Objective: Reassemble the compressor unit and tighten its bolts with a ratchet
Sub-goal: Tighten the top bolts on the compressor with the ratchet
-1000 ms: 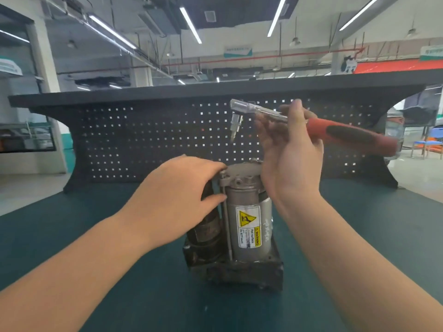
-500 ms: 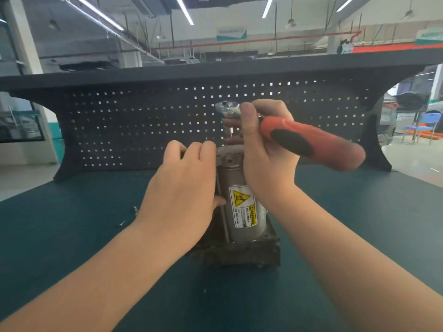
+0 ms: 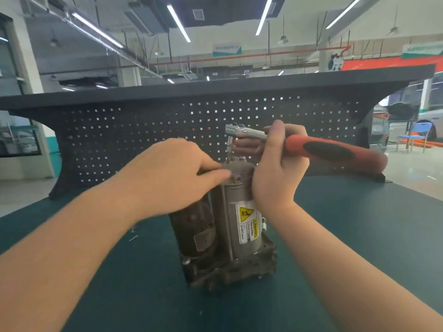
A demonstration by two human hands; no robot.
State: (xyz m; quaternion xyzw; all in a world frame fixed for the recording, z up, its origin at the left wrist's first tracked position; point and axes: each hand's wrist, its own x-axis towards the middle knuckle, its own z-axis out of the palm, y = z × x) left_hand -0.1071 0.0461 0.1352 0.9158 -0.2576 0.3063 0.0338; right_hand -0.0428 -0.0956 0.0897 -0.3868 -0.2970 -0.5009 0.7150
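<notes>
The compressor unit [image 3: 239, 212] stands upright on the green bench top, a silver cylinder with a yellow warning label beside a dark motor on a grimy base. My right hand [image 3: 275, 168] grips the ratchet [image 3: 323, 149] where its steel shaft meets the red and black handle. The ratchet's head carries a bit that points down onto the top of the silver cylinder. My left hand [image 3: 172, 176] lies over the top of the dark motor, fingertips touching the cylinder's cap. The motor's top is hidden under that hand.
A black perforated back panel [image 3: 143, 140] rises behind the bench. A couple of small loose screws [image 3: 133, 238] lie on the green mat [image 3: 359, 236] left of the unit. A workshop floor and a blue chair [image 3: 417, 135] lie beyond on the right.
The ratchet came down from above the unit until its bit met the cylinder top. My left hand stayed on the motor, its fingers now reaching toward the cap.
</notes>
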